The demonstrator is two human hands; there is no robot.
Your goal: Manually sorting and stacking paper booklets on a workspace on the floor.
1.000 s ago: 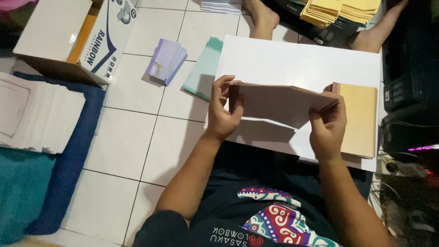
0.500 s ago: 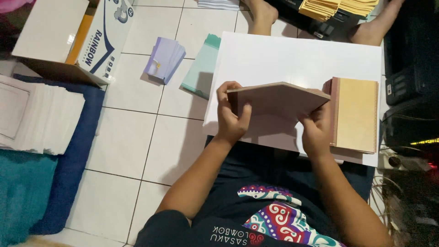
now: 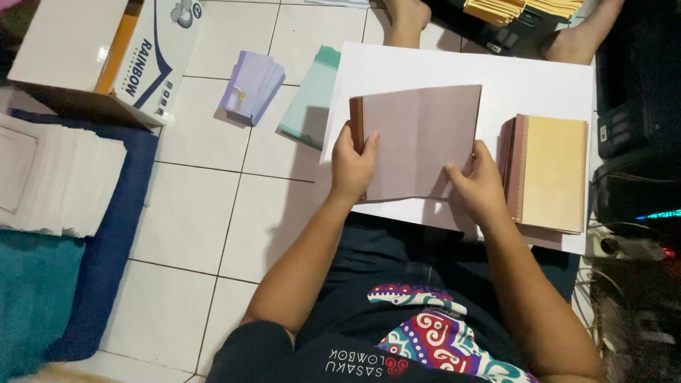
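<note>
Both hands held a folded brown card (image 3: 422, 142) flat over a big white sheet (image 3: 539, 78) that lay on the tiled floor (image 3: 206, 213). To do this step well, imo: keep the card's edges lined up, press the fold w/ even force from both sides, and don't let it skew before it goes down.

Left hand (image 3: 353, 164) was clamped on the card's left edge — thumb on top, fingers curled under, near the fold w/ its darker inner layers showing. Right hand (image 3: 481, 186) pinched the lower right corner, thumb on the face, the rest underneath; closed on the card, not spread.

Just right of the card, close to the right hand but not touching, sat a stack (image 3: 550, 174) of similar pieces, tan on top, brown edges at its left side. Left of the sheet: green paper (image 3: 308, 106) partly tucked under it, then a lilac bundle (image 3: 250, 86), a cardboard box (image 3: 99, 60), and white sheets (image 3: 57, 181) on a blue cloth (image 3: 106, 269). Another person's feet (image 3: 408, 14) showed at the top edge.
</note>
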